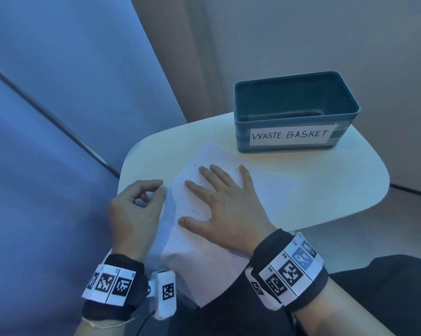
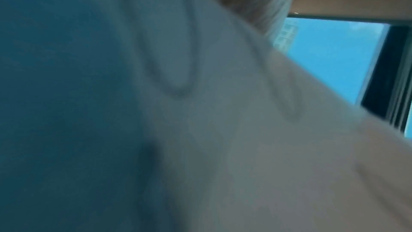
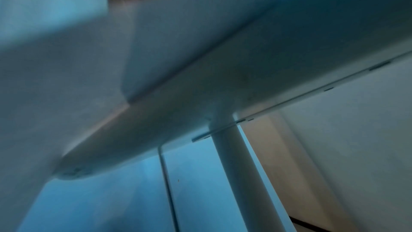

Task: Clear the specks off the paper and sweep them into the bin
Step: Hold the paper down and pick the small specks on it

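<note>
A white lined paper (image 1: 265,190) lies on the small white table (image 1: 337,180), its near end hanging over the edge toward my lap. A few tiny dark specks (image 1: 192,210) dot its left half, some by my fingertips. My right hand (image 1: 219,202) lies flat on the paper with its fingers spread. My left hand (image 1: 162,186) has curled fingers that pinch the paper's left edge, which is raised a little. The teal bin (image 1: 243,141), labelled WASTE BASKET, stands just beyond the paper's far end. The left wrist view is blurred.
The table is small and rounded, with its edges close on every side. From below, the right wrist view shows the table underside (image 3: 245,68) and its pole leg (image 3: 231,165). My dark-clothed lap (image 1: 374,287) is below the near edge. A blue wall is on the left.
</note>
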